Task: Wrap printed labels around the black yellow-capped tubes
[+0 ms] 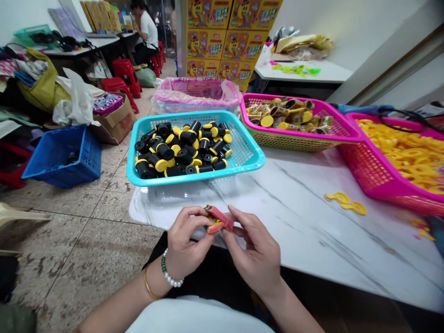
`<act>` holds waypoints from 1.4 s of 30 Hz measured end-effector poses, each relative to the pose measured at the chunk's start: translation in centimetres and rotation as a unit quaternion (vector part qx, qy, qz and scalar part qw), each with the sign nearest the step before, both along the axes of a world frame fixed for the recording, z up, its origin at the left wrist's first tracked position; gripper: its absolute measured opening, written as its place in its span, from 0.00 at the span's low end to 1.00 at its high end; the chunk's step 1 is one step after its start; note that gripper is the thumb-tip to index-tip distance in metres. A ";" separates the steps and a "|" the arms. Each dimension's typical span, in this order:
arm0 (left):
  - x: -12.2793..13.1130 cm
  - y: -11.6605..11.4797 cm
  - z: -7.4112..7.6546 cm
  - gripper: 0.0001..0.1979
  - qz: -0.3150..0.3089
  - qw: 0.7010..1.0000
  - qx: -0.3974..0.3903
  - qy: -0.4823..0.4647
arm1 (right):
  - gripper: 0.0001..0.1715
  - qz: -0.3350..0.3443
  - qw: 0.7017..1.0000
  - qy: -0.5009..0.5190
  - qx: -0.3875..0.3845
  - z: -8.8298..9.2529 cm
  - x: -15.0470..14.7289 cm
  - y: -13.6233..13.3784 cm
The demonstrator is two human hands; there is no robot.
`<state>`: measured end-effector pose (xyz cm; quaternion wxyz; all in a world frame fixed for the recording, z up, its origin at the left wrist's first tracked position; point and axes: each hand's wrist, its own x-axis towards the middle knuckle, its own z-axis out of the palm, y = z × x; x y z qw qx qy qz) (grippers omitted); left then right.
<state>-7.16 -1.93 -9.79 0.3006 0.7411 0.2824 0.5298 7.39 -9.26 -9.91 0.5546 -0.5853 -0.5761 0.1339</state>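
Note:
Both my hands meet at the near edge of a white marble table (pixel 305 203). Between them is a small red and orange printed strip (pixel 218 218). My left hand (pixel 185 240) pinches its left end with curled fingers. My right hand (pixel 255 249) pinches its right end with thumb and forefinger. Just beyond them stands a turquoise basket (pixel 248 157) holding several black and yellow cylinders (pixel 182 150).
A pink basket (pixel 333 134) of wrapped yellow cylinders sits at the back right. A second pink basket (pixel 374 180) holds yellow plastic rings; two loose rings (pixel 347 202) lie on the table. A blue crate (pixel 58 155) and red stools (pixel 125 74) stand on the floor to the left. A person (pixel 145 30) sits far back.

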 end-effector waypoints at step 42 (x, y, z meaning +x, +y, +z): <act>-0.6 1.3 -0.7 0.08 -0.054 0.995 -0.010 0.084 | 0.20 0.267 0.938 0.053 -0.212 2.0 5.6 4.1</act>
